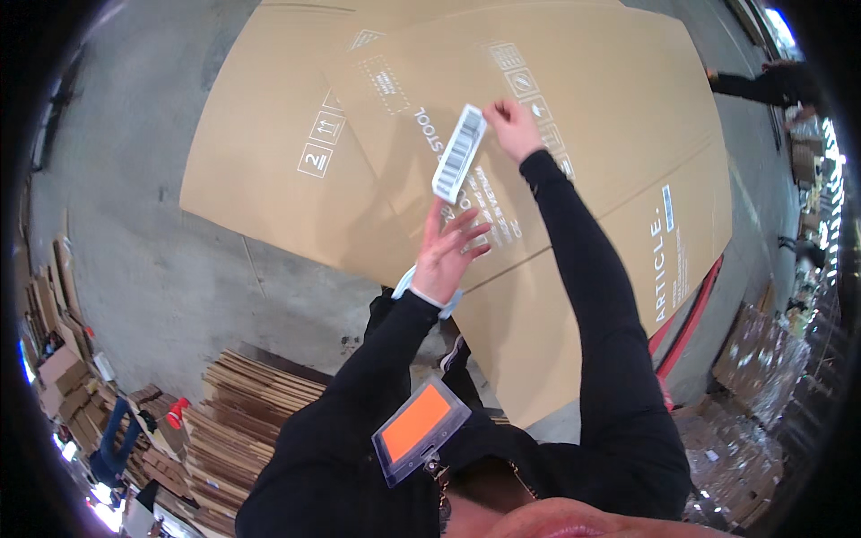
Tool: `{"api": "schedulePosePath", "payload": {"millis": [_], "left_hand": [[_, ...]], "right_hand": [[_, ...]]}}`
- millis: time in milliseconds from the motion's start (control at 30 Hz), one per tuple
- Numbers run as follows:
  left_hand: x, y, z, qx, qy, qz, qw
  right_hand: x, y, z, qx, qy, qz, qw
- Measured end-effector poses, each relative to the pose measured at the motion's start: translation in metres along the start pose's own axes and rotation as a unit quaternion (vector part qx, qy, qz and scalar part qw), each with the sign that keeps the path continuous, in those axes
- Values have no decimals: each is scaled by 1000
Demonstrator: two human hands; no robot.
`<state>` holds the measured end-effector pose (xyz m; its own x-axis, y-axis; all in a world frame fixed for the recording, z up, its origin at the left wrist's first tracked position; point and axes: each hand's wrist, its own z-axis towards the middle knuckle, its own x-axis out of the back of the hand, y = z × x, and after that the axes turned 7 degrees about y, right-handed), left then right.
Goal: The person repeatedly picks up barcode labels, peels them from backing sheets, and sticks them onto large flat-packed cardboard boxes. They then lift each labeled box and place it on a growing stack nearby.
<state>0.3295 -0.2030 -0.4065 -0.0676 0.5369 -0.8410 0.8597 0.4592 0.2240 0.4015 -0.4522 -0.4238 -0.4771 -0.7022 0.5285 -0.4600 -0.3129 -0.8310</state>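
Note:
A white barcode label [460,154] hangs at a slant over a large flat brown cardboard sheet [619,108]. My right hand [516,130] is closed in a pinch at the label's upper right corner. Palm turned up, my left hand [444,251] has its fingers apart, and one fingertip meets or nearly meets the label's lower end. A pale blue band circles my left wrist. White printed symbols and lettering show on the cardboard around both hands, and a smaller label [667,208] is stuck near its right side.
Flattened cardboard [251,421] is stacked at lower left. Red metal bars [691,318] show under the cardboard's right edge, with plastic-wrapped pallets [758,359] beyond. A person in dark clothes [771,87] stands at far right. An orange badge [417,423] hangs at my chest.

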Motion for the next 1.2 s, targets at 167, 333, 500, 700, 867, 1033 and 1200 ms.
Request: {"api": "schedulePosePath", "payload": {"millis": [167,333,500,700,867,1033,1200], "left_hand": [[-1,22,102,-98,-22,-174,980],[10,41,159,-195,28,-206,958],[-2,43,186,-192,46,-233,952],[16,49,191,-198,56,-208,956],[14,49,192,-191,58,-204,958],[18,50,193,-194,62,-193,960],[19,50,194,-188,58,-182,963]], "right_hand": [[-99,-45,126,146,-104,-130,975],[-180,-48,180,169,-182,-147,957],[-189,-18,219,113,-177,-238,948],[-208,-16,209,183,-115,-170,961],[-202,-21,206,214,-83,-244,942],[-206,-30,198,228,-62,-280,931],[-204,-33,195,236,-44,-258,936]]}}
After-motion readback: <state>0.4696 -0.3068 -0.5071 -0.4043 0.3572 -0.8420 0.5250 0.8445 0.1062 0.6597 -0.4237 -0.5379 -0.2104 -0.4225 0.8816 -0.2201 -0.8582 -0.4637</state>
